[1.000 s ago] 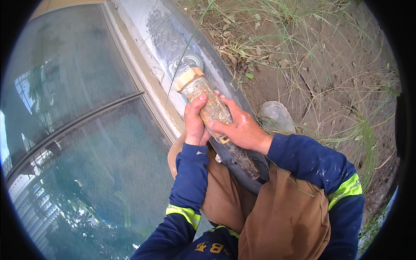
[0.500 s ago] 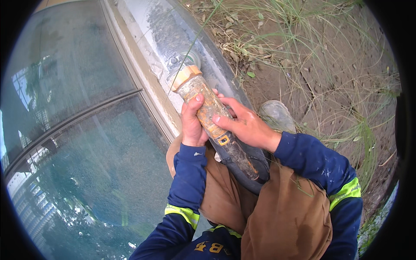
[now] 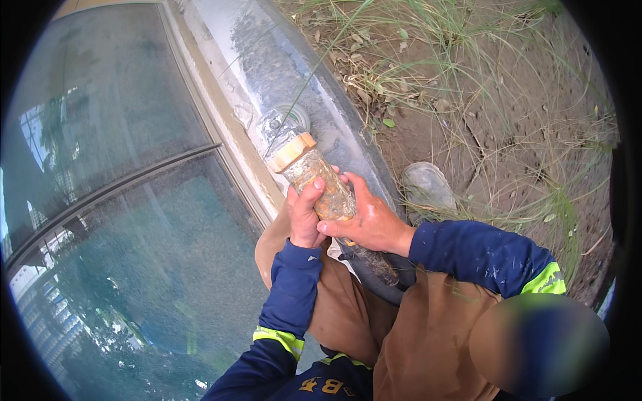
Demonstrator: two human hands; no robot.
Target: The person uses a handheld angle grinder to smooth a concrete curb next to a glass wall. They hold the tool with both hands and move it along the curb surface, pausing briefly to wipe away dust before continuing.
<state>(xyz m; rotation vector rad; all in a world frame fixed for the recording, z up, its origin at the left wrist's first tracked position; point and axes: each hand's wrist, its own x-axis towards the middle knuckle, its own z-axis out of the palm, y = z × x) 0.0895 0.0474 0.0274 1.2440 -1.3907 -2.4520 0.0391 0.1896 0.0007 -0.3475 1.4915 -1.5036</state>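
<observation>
An angle grinder (image 3: 331, 198) with a worn, dirt-caked yellow and black body lies between my two hands. Its metal head and round disc (image 3: 294, 117) rest against or just over the grey ledge (image 3: 271, 67) beneath the window; whether the disc touches I cannot tell. Wrapped around the body from the left is my left hand (image 3: 307, 212), thumb on top. My right hand (image 3: 369, 217) grips it from the right, a little nearer to me, its thumb across the top. The fingers under the tool are mostly hidden. The rear end points toward my lap.
Left of the ledge is a large dusty glass window (image 3: 154, 254) with a pale frame (image 3: 194, 87). On the right lies bare soil (image 3: 508, 127) with long grass (image 3: 441, 40) and dry leaves. My shoe (image 3: 428, 185) stands beside the ledge, and my brown-trousered knees are bent close to the tool.
The grinder and both hands have shifted toward me, bringing the disc nearer along the ledge. My right hand has slid its grip, now covering more of the tool's yellow switch area.
</observation>
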